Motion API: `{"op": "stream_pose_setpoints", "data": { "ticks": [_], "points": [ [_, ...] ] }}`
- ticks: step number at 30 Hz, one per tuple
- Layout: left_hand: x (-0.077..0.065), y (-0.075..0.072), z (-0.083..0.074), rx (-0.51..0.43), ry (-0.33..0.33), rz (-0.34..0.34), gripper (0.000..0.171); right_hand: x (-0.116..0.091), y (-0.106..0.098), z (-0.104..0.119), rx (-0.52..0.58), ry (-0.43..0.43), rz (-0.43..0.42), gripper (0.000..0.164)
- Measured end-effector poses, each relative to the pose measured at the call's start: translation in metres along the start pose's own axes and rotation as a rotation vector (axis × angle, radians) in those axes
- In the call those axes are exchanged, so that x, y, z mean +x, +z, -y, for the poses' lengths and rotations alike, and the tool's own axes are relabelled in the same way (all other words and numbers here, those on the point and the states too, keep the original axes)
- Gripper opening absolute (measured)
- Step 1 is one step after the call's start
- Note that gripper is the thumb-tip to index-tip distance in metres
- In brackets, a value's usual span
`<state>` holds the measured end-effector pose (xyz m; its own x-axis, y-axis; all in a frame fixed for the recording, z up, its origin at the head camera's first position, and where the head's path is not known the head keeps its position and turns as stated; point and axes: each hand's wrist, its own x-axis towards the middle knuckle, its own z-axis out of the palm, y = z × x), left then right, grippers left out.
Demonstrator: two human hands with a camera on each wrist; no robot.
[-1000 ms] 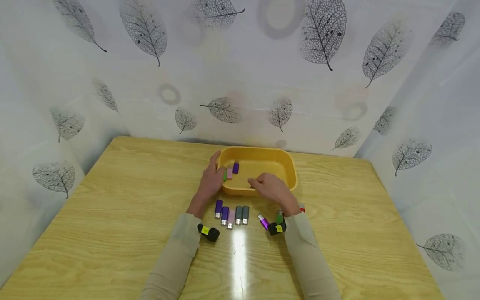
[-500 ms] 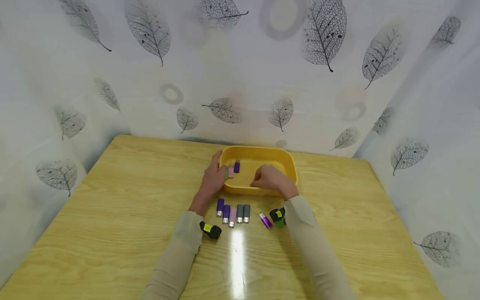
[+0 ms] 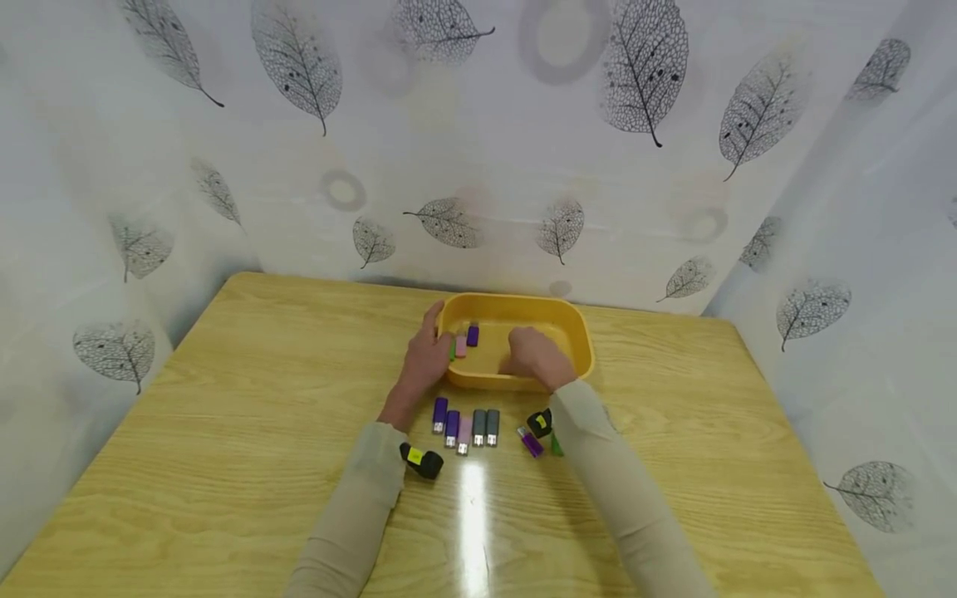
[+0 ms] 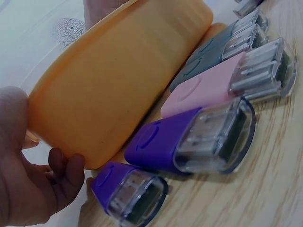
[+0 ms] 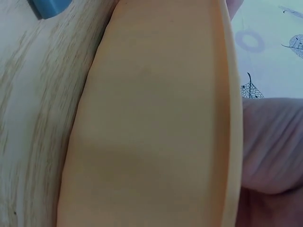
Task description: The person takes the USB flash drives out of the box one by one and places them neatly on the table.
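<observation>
A yellow plastic basin point(image 3: 486, 381) stands at the table's back edge. My left hand point(image 3: 424, 360) grips its left end, the fingers point(image 4: 68, 177) bent against the outside of the corner in the left wrist view. Over the near rim, my right hand point(image 3: 535, 355) reaches down inside, fingers bent; I cannot tell whether they hold anything. Left of it inside lie a purple USB stick point(image 3: 473, 335), a pink USB stick point(image 3: 460, 347) and a green one point(image 3: 452, 350), partly covered by my left hand.
Before the basin runs a row of capped USB sticks: two purple point(image 3: 439, 415), one pink point(image 3: 464, 433), two grey point(image 3: 478, 427). Farther right lie a shiny purple stick point(image 3: 531, 443) and a green one point(image 3: 557, 446), half hidden by my right sleeve. Leaf-printed curtain point(image 3: 493, 149) hangs behind.
My right hand has moved slightly right and lower inside the basin, and its forearm has swung over the sticks on the right. A dark bit under its fingertips earlier is now hidden. The left hand keeps its grip.
</observation>
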<state>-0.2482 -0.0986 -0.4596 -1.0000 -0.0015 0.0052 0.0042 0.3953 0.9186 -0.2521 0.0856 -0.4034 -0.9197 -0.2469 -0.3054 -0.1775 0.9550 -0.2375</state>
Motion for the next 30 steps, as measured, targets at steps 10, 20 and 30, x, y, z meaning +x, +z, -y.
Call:
{"op": "stream_pose_setpoints", "data": {
  "ticks": [10, 20, 30],
  "points": [
    [0.001, 0.0031, 0.0028, 0.019, 0.002, -0.007, 0.056, 0.0009, 0.0027, 0.0037, 0.042, -0.049, -0.035, 0.018],
    [-0.0009, 0.0032, 0.0023, 0.02, -0.004, 0.013, 0.057, 0.0031, 0.0059, 0.0058, 0.013, -0.069, -0.029, 0.02],
    [-0.0016, 0.0, -0.0021, 0.003, -0.009, 0.005, 0.057, 0.0096, 0.0089, 0.0008, -0.014, -0.013, -0.129, 0.013]
  ]
}}
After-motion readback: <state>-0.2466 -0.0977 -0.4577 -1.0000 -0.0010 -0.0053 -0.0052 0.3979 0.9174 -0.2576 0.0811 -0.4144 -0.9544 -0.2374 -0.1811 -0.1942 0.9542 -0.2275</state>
